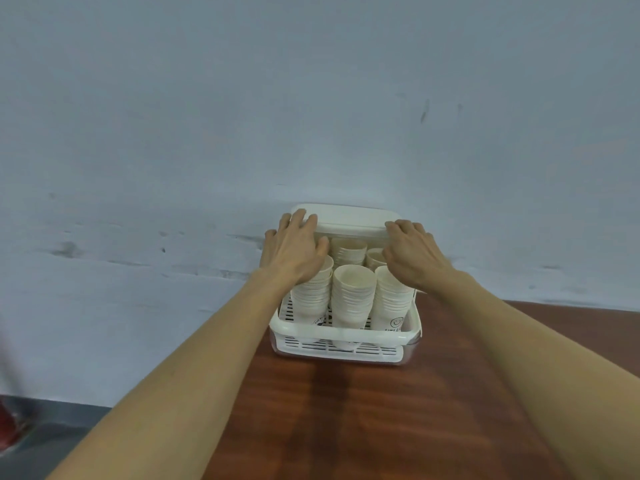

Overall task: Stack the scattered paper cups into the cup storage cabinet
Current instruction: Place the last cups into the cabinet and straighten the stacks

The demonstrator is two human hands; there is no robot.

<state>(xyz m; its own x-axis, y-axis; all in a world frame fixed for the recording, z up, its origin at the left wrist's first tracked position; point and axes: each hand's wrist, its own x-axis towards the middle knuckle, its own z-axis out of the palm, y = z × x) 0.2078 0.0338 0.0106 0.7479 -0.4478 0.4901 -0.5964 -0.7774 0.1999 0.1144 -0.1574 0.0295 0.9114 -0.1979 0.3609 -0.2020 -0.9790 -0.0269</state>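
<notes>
A white slotted cup storage cabinet (346,346) stands at the far end of a brown wooden table, against the wall. Several tall stacks of white paper cups (353,292) stand upright inside it. Its cream lid (349,220) is raised over the back of the stacks. My left hand (294,247) rests on the lid's left front corner, fingers spread over the top and thumb underneath. My right hand (412,251) holds the lid's right front corner, fingers curved over the edge. Both hands cover part of the front stacks.
The brown wooden table (381,417) stretches from the cabinet toward me between my forearms. A pale blue-grey wall (311,98) stands right behind the cabinet. A grey floor with a blurred red object (10,424) shows at the lower left.
</notes>
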